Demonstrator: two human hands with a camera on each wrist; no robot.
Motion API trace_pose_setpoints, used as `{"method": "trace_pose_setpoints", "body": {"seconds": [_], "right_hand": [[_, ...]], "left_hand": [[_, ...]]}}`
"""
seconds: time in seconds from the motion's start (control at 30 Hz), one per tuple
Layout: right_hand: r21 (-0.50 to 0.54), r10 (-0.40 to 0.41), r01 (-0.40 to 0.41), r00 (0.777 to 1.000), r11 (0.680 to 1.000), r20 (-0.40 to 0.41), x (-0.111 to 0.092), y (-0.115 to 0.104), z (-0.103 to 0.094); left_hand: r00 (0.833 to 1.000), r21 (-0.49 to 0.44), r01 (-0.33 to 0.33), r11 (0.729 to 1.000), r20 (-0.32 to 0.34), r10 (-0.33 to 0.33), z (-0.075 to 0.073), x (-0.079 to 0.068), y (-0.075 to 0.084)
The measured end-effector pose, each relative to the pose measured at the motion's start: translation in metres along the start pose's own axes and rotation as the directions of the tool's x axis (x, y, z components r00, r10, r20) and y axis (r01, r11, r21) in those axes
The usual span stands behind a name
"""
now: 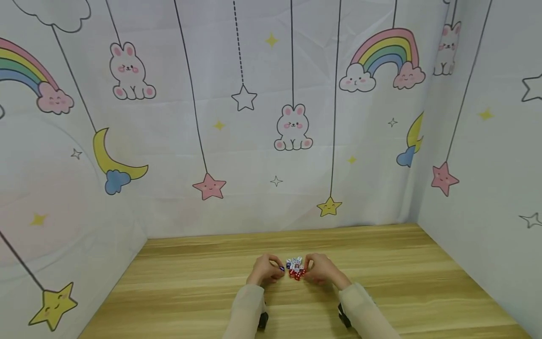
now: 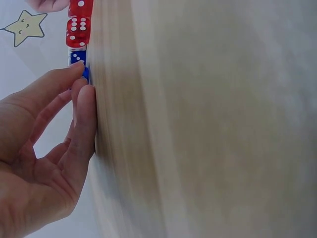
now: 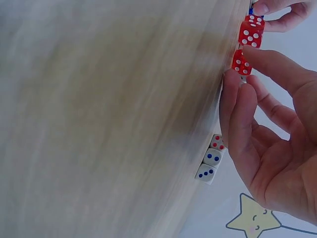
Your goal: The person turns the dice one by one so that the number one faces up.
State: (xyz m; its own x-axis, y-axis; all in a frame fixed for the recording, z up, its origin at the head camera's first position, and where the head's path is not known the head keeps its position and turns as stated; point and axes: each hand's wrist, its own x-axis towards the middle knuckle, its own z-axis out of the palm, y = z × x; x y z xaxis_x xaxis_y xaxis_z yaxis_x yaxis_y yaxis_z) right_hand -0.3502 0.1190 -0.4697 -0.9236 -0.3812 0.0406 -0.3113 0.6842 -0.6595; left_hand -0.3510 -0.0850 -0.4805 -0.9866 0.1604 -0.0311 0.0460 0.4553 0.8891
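Note:
A small cluster of dice sits on the table between the two hands, with white dice (image 1: pixel 295 262) behind and red dice (image 1: pixel 297 275) in front. My left hand (image 1: pixel 267 269), just left of the cluster, pinches a blue die (image 2: pixel 85 74) between thumb and fingertips. Another blue-faced die (image 2: pixel 78 57) is right beside that pinch. My right hand (image 1: pixel 320 269) reaches in from the other side, its thumb and fingertips pinching a red die (image 3: pixel 241 63) at the cluster's edge. Against it stands a larger-looking red die (image 3: pixel 251 34) with white pips.
Beyond the right hand, a short row of white dice (image 3: pixel 212 157) with red and blue pips rests on the wood-grain table (image 1: pixel 190 301). Fabric walls (image 1: pixel 254 212) printed with stars, rabbits and rainbows enclose the table's back and sides. Dark wrist devices (image 1: pixel 263 321) show below both sleeves.

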Motion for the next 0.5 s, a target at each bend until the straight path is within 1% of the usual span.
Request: {"method": "trace_pose_setpoints", "body": {"seconds": [0.17, 0.4, 0.5], "right_hand": [[0.008, 0.001, -0.001, 1.0, 1.0, 0.009, -0.0003, 0.0001, -0.0007], [0.033, 0.056, -0.058, 0.997, 0.998, 0.06, -0.0023, -0.0024, -0.0047], [0.032, 0.051, -0.053, 0.996, 0.998, 0.071, -0.0029, -0.0027, -0.0056]], "left_hand": [[1.0, 0.005, -0.001, 1.0, 0.0, 0.001, -0.0002, -0.0002, 0.0004], [1.0, 0.018, 0.01, 1.0, -0.005, -0.01, -0.0002, -0.0018, 0.002], [1.0, 0.018, 0.009, 1.0, -0.007, -0.008, -0.0003, -0.0021, 0.0025]]}}
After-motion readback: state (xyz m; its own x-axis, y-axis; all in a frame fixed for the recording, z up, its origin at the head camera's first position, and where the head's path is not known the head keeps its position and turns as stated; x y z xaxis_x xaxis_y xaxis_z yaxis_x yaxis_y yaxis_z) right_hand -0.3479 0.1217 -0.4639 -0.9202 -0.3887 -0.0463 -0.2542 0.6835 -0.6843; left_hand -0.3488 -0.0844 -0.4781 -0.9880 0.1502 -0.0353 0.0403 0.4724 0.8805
